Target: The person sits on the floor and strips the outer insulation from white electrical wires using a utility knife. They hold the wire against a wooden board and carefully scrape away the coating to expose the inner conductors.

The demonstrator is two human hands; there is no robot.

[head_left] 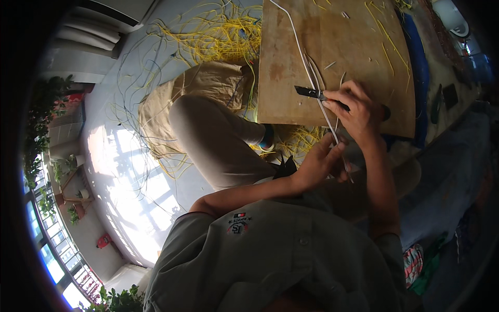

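Right hand: my right hand is closed around a dark-handled knife, its blade pointing toward the left edge of the wooden board.
Left hand: my left hand pinches the near end of a thin pale strip, fingers shut on it just below the board's near edge.
The strip: it runs from my left fingers up under the blade and on across the board to its far edge, curving slightly; the knife meets it near the board's near edge.
Progress: judging by the shavings and short slivers scattered over the board and the heap of yellow strands beyond its far left corner, a good deal of material looks worked already; the strip in hand appears only part trimmed, most of its length lying beyond the blade.
Surface: the board is bare, scuffed wood resting across my lap, with a blue edge showing along its right side.
Seat: I sit with my knee in tan trousers bent left of the board.
Room: pale floor with bright window patches, loose strands strewn over it, potted plants along the glass at left.
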